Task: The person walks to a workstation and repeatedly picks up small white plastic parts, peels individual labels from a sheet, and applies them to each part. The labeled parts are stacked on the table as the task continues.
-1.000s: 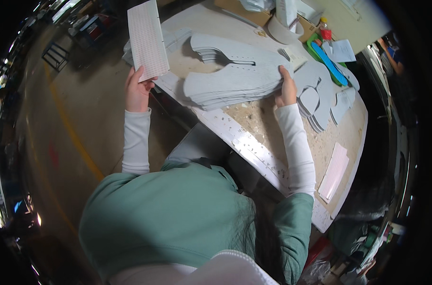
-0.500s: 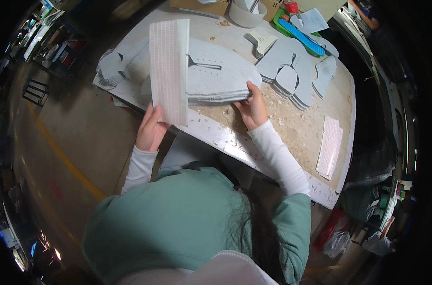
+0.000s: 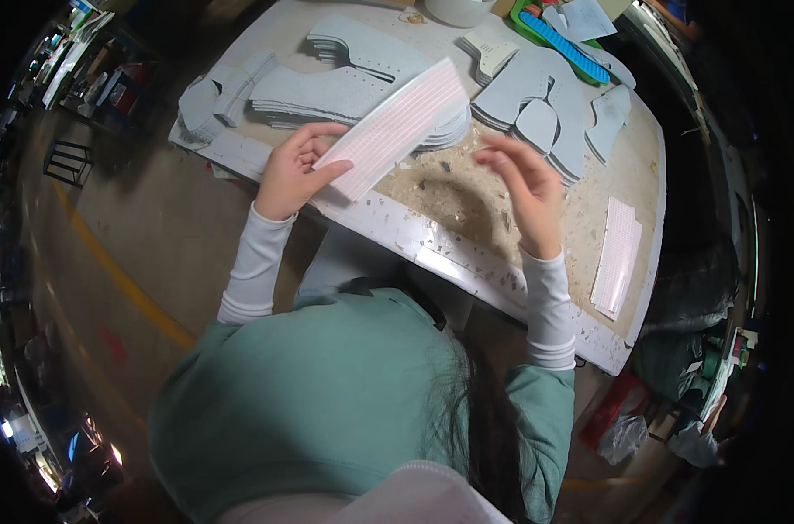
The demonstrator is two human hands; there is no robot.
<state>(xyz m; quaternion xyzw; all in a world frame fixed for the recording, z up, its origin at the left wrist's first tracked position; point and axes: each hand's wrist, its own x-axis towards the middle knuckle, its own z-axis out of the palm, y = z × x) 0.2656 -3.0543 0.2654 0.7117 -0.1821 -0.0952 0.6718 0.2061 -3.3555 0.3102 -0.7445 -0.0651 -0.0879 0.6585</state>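
My left hand point(image 3: 294, 170) grips the lower left edge of a sheet of pinkish stickers point(image 3: 406, 127), thumb on its face. The sheet is held tilted above a stack of grey shoe upper pieces point(image 3: 296, 92) and hides part of it. Right of the sheet, my right hand point(image 3: 532, 192) is in the air above the table, its fingers loosely bent and a little blurred. I see nothing held in it. Nearest to it on the table is another stack of grey shoe upper pieces point(image 3: 510, 80), with smaller rounded tongue-shaped pieces point(image 3: 537, 122) on it.
More grey cut pieces point(image 3: 200, 109) lie at the table's left end, and others point(image 3: 608, 118) at the right. Further sticker sheets point(image 3: 618, 258) rest near the right edge. A white bowl point(image 3: 461, 10) and a green tray point(image 3: 530, 32) with a blue strip point(image 3: 565, 48) stand at the back. Scraps litter the tabletop.
My right hand has let go of the grey stack and moved right, away from it. The sticker sheet in my left hand has tilted to the right and lower. The stack now lies flat on the table.
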